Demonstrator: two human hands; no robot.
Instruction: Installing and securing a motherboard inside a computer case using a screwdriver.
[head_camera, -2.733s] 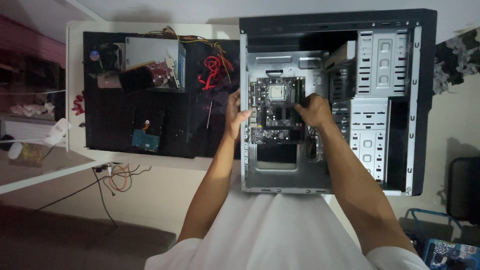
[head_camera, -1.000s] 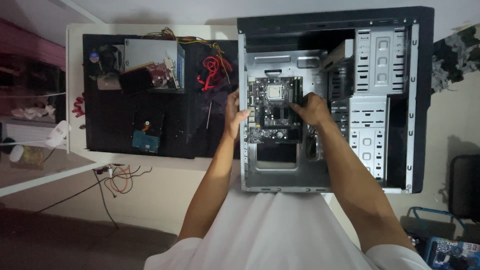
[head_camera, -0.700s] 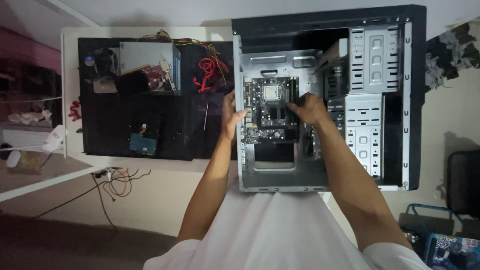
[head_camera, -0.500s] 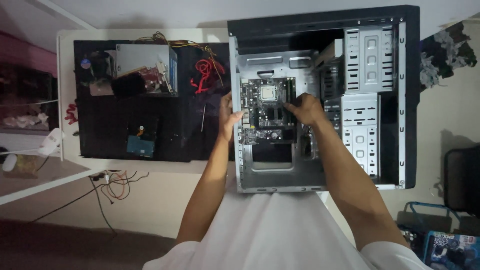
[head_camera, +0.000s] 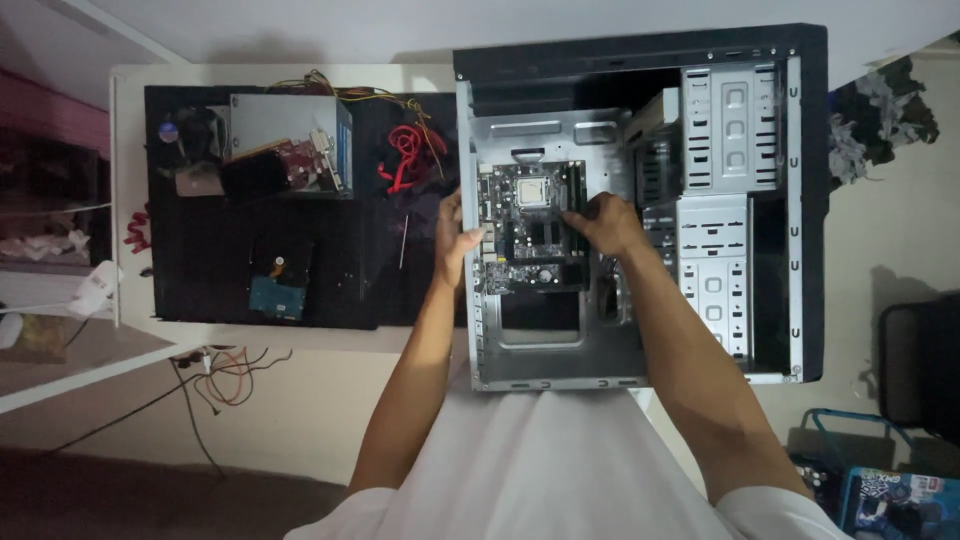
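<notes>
The open computer case lies on its side on the white table, filling the view from centre out toward two o'clock. A black mat covers the table at nine to ten o'clock. On it, at ten o'clock, sits a grey power supply, with red cables just beside it and a small hard drive lower down. The motherboard lies inside the case, near centre. The left hand curls its fingers onto the board's left edge; the right hand grips its right edge, though the fingertips are dim. A thin screwdriver lies just left of the left hand.
</notes>
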